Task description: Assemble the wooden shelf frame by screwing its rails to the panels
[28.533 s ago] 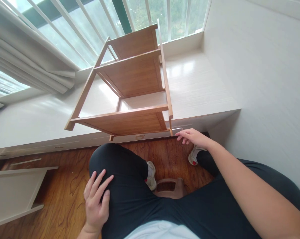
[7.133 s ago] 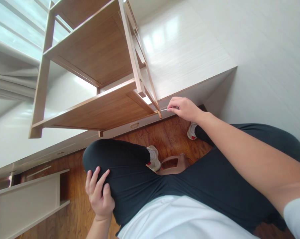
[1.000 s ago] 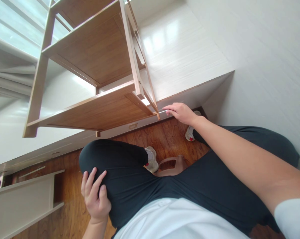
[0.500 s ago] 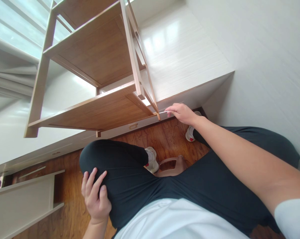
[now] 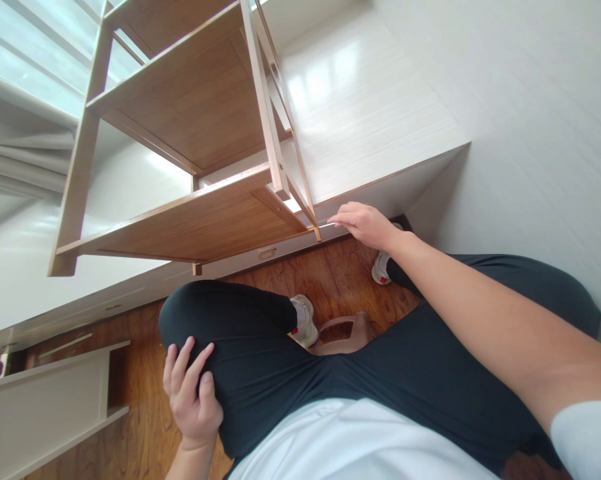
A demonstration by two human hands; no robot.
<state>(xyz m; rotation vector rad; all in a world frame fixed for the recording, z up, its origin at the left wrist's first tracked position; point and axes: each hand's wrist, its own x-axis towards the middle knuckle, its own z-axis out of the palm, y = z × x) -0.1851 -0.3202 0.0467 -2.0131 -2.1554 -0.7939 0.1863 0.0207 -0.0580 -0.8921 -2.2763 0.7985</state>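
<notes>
A wooden shelf unit with several boards lies on its side on the white window platform, its near legs overhanging the edge. My right hand pinches a thin metal tool whose tip sits at the end of the nearest shelf leg. My left hand rests on my left knee in dark trousers, fingers loosely spread and holding nothing.
I sit on a brown plastic stool over a wooden floor. An open white drawer juts out at lower left. A white wall closes the right side. Curtains hang at far left.
My right hand has shifted slightly at the shelf leg, its fingers turning on the thin tool. The left hand and the shelf unit have stayed put.
</notes>
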